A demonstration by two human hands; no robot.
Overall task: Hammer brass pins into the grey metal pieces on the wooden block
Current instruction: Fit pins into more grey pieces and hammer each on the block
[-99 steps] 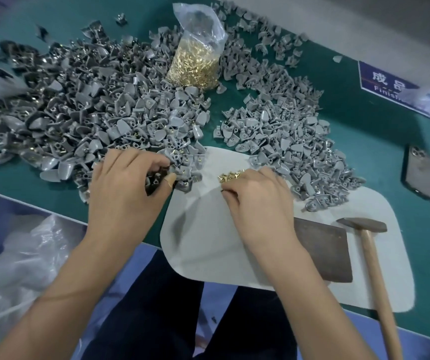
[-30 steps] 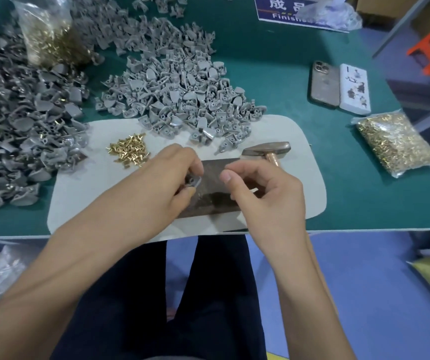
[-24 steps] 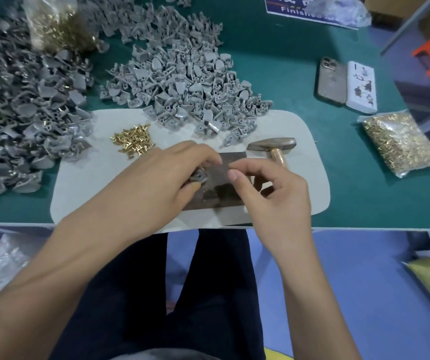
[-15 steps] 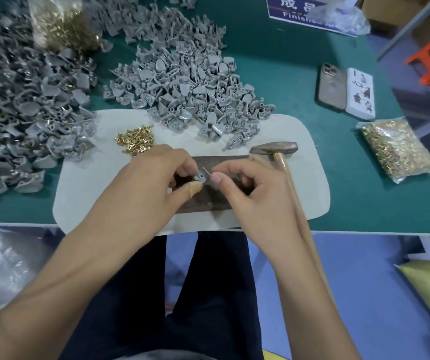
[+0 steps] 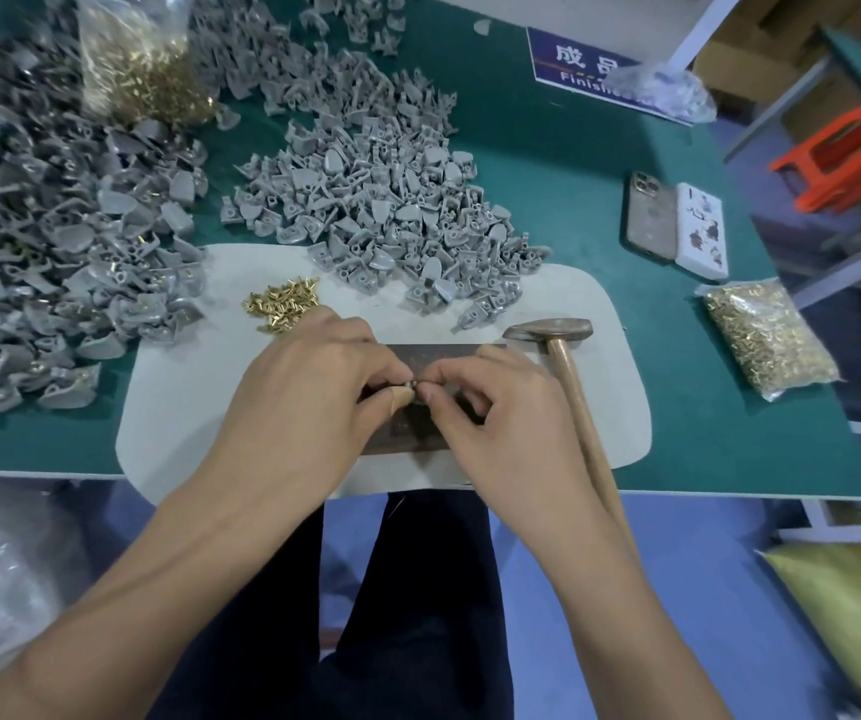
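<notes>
My left hand (image 5: pixel 308 392) pinches a small grey metal piece (image 5: pixel 408 383) over the dark block (image 5: pixel 438 358), which lies on a pale mat (image 5: pixel 184 433). My right hand (image 5: pixel 508 423) meets it fingertip to fingertip, holding something tiny against the piece; the fingers hide it, so I cannot tell if it is a brass pin. A small heap of loose brass pins (image 5: pixel 282 304) lies on the mat just beyond my left hand. The hammer (image 5: pixel 547 330) rests at the right of the block, its wooden handle (image 5: pixel 581 423) running under my right wrist.
Heaps of grey pieces lie at the left (image 5: pixel 48 262) and beyond the mat (image 5: pixel 381 215). Bags of brass pins sit at the far left (image 5: pixel 132 70) and the right (image 5: pixel 766 335). A phone (image 5: pixel 649 215) and a white box (image 5: pixel 701 231) lie on the green table.
My hands picked a grey piece and something small from near the loose pins, carried them over the block, and have closed together there. The view shifted right, then slightly nearer.
</notes>
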